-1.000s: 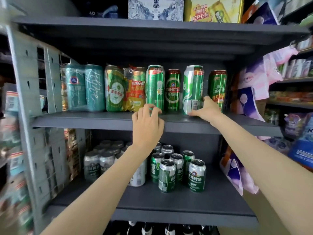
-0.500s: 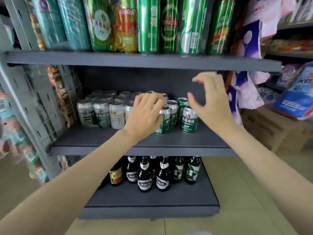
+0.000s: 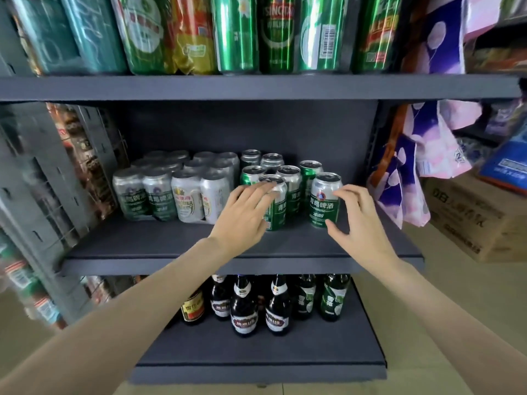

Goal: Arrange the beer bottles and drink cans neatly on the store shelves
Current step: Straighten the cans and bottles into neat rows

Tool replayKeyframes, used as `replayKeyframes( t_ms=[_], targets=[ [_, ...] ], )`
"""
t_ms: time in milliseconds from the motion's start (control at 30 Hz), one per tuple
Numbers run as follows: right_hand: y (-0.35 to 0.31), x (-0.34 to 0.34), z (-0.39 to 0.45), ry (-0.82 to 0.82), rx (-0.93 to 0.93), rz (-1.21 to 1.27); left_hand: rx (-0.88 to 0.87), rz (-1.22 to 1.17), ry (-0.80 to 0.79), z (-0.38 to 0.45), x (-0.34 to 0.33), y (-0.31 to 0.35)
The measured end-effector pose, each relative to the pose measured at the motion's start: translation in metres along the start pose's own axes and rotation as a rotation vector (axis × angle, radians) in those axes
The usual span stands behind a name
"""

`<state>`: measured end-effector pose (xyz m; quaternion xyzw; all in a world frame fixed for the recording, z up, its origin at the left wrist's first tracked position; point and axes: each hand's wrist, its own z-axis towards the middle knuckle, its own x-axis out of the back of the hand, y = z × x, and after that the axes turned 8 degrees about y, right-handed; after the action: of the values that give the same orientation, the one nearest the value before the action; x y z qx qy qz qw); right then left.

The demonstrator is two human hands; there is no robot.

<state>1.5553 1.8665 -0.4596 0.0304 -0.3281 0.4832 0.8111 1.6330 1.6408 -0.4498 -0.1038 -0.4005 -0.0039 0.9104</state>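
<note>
Green "TSINGTAO" can (image 3: 279,32); top shelf (image 3: 256,87)

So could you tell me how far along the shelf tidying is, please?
Done: the tall cans up top stand in a row. In hand: the left hand rests on a front can, while the right hand opens beside another can, both in the loose cluster. Left: squaring that cluster, then the bottles below.

Both forearms are bare to the frame edge, no sleeves, and the left hand (image 3: 242,215) and right hand (image 3: 360,223) wear nothing.
</note>
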Motion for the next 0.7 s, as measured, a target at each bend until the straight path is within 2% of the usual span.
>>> replayKeyframes(
  t_ms=[133,200,267,333,367,467,567,700],
  targets=[
    [0.014,0.000,0.017,-0.134,0.165,0.045,0.015,-0.213,-0.075,0.020,-0.002,-0.009],
    [0.010,0.022,0.033,-0.255,0.265,0.025,-0.064,-0.288,-0.072,0.022,0.013,-0.008],
    [0.001,0.057,0.055,-0.336,0.455,-0.067,-0.156,-0.330,-0.047,0.030,0.043,0.001],
    [-0.012,0.100,0.079,-0.327,0.699,-0.168,-0.186,-0.418,-0.011,0.047,0.086,0.006],
    [-0.017,0.123,0.092,-0.272,0.743,-0.174,-0.166,-0.464,0.003,0.059,0.109,0.004],
    [-0.031,0.190,0.153,-0.010,0.559,-0.079,-0.020,-0.493,0.063,0.105,0.180,-0.020],
    [-0.046,0.239,0.227,0.054,0.495,-0.068,0.027,-0.427,0.085,0.157,0.246,-0.033],
    [-0.090,0.293,0.317,0.105,0.485,-0.048,-0.041,-0.270,0.183,0.237,0.330,-0.046]
  ],
)
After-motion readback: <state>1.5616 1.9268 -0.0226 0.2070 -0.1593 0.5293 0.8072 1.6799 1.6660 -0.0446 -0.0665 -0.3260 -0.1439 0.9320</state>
